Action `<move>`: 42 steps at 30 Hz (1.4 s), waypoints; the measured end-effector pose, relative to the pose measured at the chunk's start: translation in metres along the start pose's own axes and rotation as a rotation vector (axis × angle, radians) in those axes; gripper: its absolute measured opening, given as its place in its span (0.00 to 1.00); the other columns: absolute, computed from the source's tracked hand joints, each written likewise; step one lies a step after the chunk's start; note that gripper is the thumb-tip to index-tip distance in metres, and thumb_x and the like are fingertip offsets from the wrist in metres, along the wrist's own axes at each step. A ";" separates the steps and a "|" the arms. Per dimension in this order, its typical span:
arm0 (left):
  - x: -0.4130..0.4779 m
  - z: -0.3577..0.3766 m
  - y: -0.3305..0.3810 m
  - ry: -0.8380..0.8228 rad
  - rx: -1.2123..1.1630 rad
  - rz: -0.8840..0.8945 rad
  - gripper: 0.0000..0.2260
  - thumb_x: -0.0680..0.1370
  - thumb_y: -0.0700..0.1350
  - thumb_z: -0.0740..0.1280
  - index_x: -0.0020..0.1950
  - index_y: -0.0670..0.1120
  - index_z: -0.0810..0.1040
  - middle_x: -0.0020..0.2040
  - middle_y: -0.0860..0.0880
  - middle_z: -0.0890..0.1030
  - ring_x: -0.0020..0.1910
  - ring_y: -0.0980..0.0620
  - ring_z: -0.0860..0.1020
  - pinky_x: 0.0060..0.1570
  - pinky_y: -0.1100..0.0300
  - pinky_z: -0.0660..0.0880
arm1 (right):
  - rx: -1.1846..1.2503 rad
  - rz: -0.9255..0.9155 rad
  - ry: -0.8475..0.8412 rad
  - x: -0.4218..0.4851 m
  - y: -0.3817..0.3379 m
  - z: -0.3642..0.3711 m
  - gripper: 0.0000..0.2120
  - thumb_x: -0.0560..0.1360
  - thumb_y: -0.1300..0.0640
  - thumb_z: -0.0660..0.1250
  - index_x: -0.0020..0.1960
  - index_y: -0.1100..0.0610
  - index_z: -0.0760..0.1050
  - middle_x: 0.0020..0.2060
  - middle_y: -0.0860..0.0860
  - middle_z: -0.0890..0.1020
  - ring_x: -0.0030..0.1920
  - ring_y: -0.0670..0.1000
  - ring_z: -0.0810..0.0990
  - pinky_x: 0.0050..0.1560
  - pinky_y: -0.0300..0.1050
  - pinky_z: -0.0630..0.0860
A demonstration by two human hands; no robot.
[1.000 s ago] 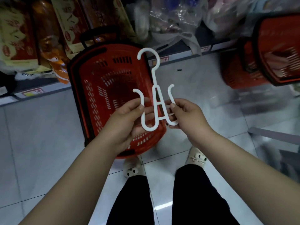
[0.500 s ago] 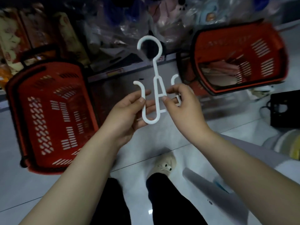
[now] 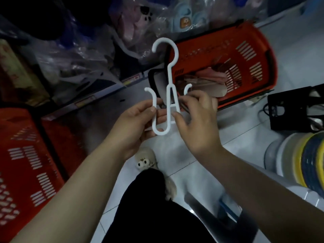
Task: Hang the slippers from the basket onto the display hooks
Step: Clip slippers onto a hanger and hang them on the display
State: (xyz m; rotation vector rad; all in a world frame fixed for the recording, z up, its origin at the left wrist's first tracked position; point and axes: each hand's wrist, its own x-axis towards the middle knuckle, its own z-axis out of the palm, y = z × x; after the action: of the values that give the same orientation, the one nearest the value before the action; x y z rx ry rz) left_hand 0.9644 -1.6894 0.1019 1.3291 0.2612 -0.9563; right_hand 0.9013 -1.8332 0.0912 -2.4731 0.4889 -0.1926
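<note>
A white plastic slipper hanger (image 3: 168,74) with a top hook and two side hooks stands upright in front of me. My left hand (image 3: 135,123) pinches its left hook between thumb and fingers. My right hand (image 3: 196,120) has its fingers curled around the hanger's right side; its right hook is partly hidden behind them. Behind the hanger, a red basket (image 3: 249,50) lies on the floor with pink slippers (image 3: 208,78) inside.
A second red basket (image 3: 22,163) sits at the left. Bagged slippers (image 3: 138,20) fill the low shelf behind. A black box (image 3: 294,109) and a stack of bowls (image 3: 301,163) lie at the right. My leg and a slipper with eyes (image 3: 144,159) are below.
The view has swung right: the left basket slid out to the left, and the basket holding slippers came in behind the hanger. Both hands kept hold of the hanger.
</note>
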 end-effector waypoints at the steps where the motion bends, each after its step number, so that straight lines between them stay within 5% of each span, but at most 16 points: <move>1: 0.008 0.003 0.005 0.003 0.019 -0.001 0.11 0.82 0.42 0.57 0.59 0.50 0.77 0.48 0.50 0.84 0.50 0.53 0.82 0.45 0.56 0.78 | -0.013 0.016 -0.029 0.009 0.002 0.000 0.13 0.73 0.53 0.68 0.56 0.57 0.77 0.55 0.53 0.74 0.56 0.51 0.66 0.56 0.48 0.72; 9: 0.076 0.044 0.020 -0.021 0.155 -0.021 0.12 0.82 0.40 0.58 0.54 0.52 0.78 0.48 0.51 0.84 0.47 0.54 0.83 0.44 0.58 0.80 | 0.152 0.248 -0.355 0.074 0.044 -0.005 0.14 0.73 0.44 0.65 0.55 0.50 0.71 0.43 0.46 0.80 0.45 0.47 0.79 0.46 0.52 0.78; 26: 0.201 0.196 0.012 0.141 0.017 -0.152 0.11 0.81 0.40 0.59 0.55 0.51 0.79 0.49 0.51 0.85 0.48 0.53 0.83 0.44 0.58 0.78 | 0.036 -0.056 -0.218 0.182 0.218 -0.044 0.13 0.71 0.50 0.66 0.47 0.59 0.78 0.30 0.48 0.77 0.30 0.46 0.74 0.30 0.39 0.71; 30: 0.225 0.203 0.004 0.128 0.046 -0.165 0.11 0.81 0.41 0.59 0.55 0.53 0.79 0.47 0.52 0.85 0.45 0.56 0.83 0.39 0.62 0.76 | 0.079 0.006 -0.251 0.198 0.238 -0.033 0.18 0.70 0.44 0.59 0.44 0.58 0.76 0.29 0.44 0.72 0.28 0.44 0.71 0.29 0.41 0.70; 37: 0.302 0.195 -0.022 0.082 0.176 -0.237 0.11 0.80 0.44 0.60 0.55 0.56 0.80 0.50 0.52 0.84 0.52 0.51 0.81 0.47 0.56 0.75 | 0.142 0.165 -0.285 0.221 0.291 0.015 0.11 0.72 0.52 0.66 0.52 0.57 0.76 0.36 0.48 0.80 0.36 0.48 0.79 0.36 0.47 0.76; 42: 0.364 0.205 -0.038 0.053 0.161 -0.279 0.11 0.81 0.41 0.59 0.59 0.50 0.78 0.49 0.49 0.82 0.45 0.54 0.79 0.41 0.61 0.73 | 0.108 0.160 -0.171 0.243 0.339 0.049 0.15 0.72 0.50 0.66 0.54 0.59 0.76 0.37 0.48 0.80 0.34 0.47 0.78 0.34 0.41 0.75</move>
State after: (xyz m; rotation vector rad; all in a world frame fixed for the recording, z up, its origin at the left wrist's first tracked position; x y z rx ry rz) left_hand 1.0893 -2.0302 -0.1090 1.4922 0.4256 -1.1971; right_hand 1.0358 -2.1557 -0.1428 -2.3080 0.5841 0.0557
